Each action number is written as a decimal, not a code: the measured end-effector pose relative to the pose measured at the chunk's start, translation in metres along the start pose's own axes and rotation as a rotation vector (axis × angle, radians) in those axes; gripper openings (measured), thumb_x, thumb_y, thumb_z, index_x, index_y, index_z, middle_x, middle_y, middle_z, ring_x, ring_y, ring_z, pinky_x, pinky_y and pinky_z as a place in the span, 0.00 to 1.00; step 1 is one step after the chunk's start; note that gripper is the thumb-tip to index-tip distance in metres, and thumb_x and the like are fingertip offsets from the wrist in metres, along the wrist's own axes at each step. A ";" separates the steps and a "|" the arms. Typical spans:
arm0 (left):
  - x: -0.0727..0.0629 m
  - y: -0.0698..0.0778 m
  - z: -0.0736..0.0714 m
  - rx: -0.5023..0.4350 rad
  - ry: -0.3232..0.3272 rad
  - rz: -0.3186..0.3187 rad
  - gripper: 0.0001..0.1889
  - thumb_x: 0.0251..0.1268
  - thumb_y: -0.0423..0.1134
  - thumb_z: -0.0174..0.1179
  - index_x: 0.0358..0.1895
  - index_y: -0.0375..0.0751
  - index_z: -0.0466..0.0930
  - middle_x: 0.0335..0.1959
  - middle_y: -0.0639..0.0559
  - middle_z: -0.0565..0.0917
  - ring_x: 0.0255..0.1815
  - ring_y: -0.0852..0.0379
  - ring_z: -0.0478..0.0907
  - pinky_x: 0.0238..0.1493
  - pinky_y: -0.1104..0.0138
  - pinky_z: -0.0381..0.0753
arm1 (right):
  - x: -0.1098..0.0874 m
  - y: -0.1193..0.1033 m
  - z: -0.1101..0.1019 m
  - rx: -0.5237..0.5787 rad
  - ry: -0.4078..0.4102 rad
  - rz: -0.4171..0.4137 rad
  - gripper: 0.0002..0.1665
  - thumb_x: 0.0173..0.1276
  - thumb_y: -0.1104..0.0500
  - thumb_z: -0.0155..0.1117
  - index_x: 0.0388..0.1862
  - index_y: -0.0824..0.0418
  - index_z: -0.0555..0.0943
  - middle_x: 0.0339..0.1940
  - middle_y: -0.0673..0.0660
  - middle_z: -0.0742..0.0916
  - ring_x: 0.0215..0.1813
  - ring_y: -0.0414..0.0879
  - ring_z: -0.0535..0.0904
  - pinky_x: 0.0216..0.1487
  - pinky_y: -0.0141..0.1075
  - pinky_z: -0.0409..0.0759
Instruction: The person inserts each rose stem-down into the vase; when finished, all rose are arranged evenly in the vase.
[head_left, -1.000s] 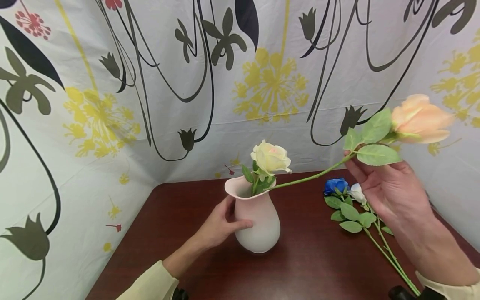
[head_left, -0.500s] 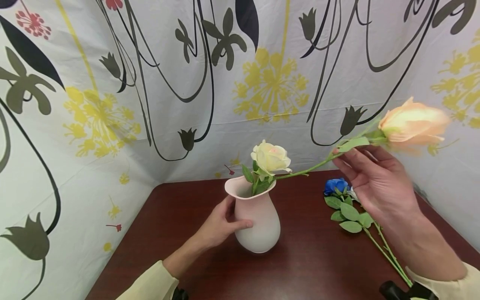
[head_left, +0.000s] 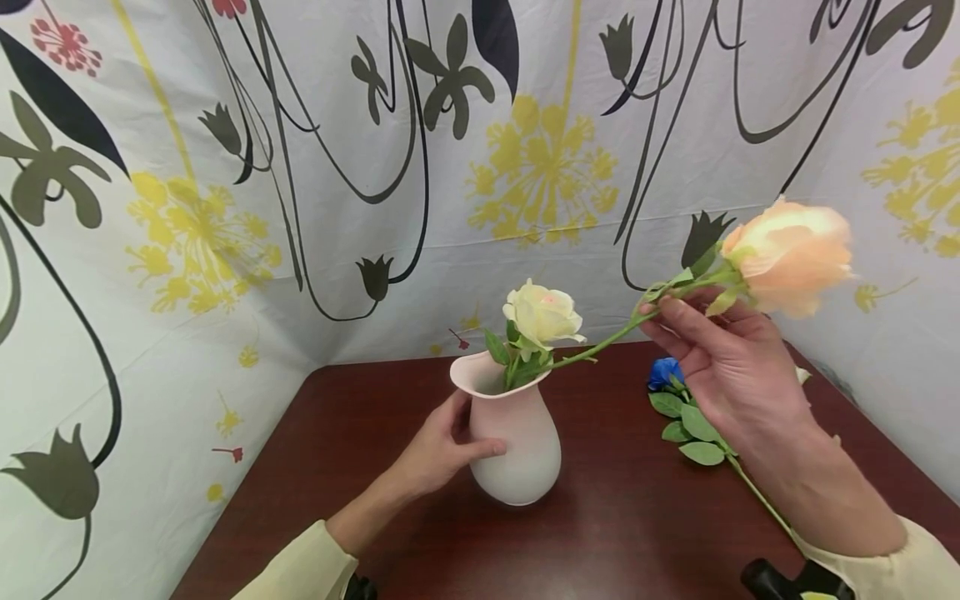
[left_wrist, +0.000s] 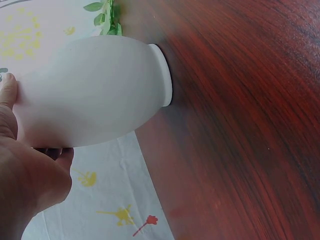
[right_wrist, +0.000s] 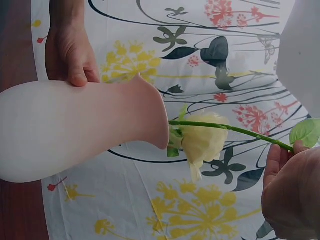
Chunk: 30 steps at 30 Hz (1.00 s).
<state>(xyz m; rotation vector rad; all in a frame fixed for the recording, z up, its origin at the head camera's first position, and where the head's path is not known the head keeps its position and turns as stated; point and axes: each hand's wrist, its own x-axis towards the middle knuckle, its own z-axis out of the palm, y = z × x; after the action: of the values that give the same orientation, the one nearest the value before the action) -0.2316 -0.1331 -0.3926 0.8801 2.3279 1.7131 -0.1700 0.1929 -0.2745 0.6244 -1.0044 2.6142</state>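
My left hand [head_left: 438,454] holds the pale pink-white vase [head_left: 517,454] around its side, thumb across the front; the vase stands upright on the table. A cream rose [head_left: 543,315] sits in its mouth. Up to the right, my right hand [head_left: 731,362] pinches the stem of a peach rose [head_left: 795,254] just below its leaves. That stem [right_wrist: 240,130] slants down to the vase's flared rim, where its lower end disappears inside. In the left wrist view the left hand [left_wrist: 35,170] wraps the vase [left_wrist: 100,90] near its neck.
A blue rose [head_left: 663,373] lies on the dark red-brown table [head_left: 615,517] at the right, its green stem running toward the front. My right forearm partly hides it and another flower. A white patterned cloth [head_left: 337,167] hangs behind and at both sides.
My right hand has moved left toward the vase, bringing the peach bloom along, and more of its stem has gone into the vase. The left hand and vase stay in place.
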 end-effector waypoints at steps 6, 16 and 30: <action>0.000 -0.001 0.000 -0.007 -0.001 0.006 0.43 0.66 0.39 0.77 0.80 0.56 0.63 0.72 0.55 0.74 0.67 0.53 0.77 0.67 0.55 0.78 | 0.000 0.004 0.005 -0.074 -0.003 0.003 0.11 0.77 0.77 0.57 0.44 0.72 0.87 0.45 0.63 0.89 0.47 0.55 0.91 0.54 0.44 0.87; 0.001 -0.001 0.000 -0.001 0.002 0.000 0.44 0.66 0.40 0.78 0.80 0.56 0.62 0.72 0.55 0.74 0.67 0.53 0.77 0.67 0.55 0.78 | 0.001 0.017 0.015 -0.138 0.020 0.056 0.10 0.77 0.76 0.60 0.41 0.67 0.87 0.42 0.59 0.87 0.47 0.53 0.90 0.55 0.43 0.87; 0.000 0.000 0.000 -0.002 0.002 -0.008 0.43 0.66 0.41 0.77 0.81 0.57 0.62 0.72 0.55 0.74 0.67 0.52 0.77 0.67 0.54 0.79 | -0.009 0.044 0.026 -0.274 0.036 0.098 0.11 0.74 0.76 0.65 0.46 0.62 0.84 0.38 0.54 0.87 0.45 0.47 0.90 0.56 0.44 0.87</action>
<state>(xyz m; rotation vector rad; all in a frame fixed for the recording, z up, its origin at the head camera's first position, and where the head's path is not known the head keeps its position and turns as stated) -0.2318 -0.1329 -0.3930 0.8677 2.3276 1.7138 -0.1716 0.1427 -0.2864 0.4712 -1.3816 2.4932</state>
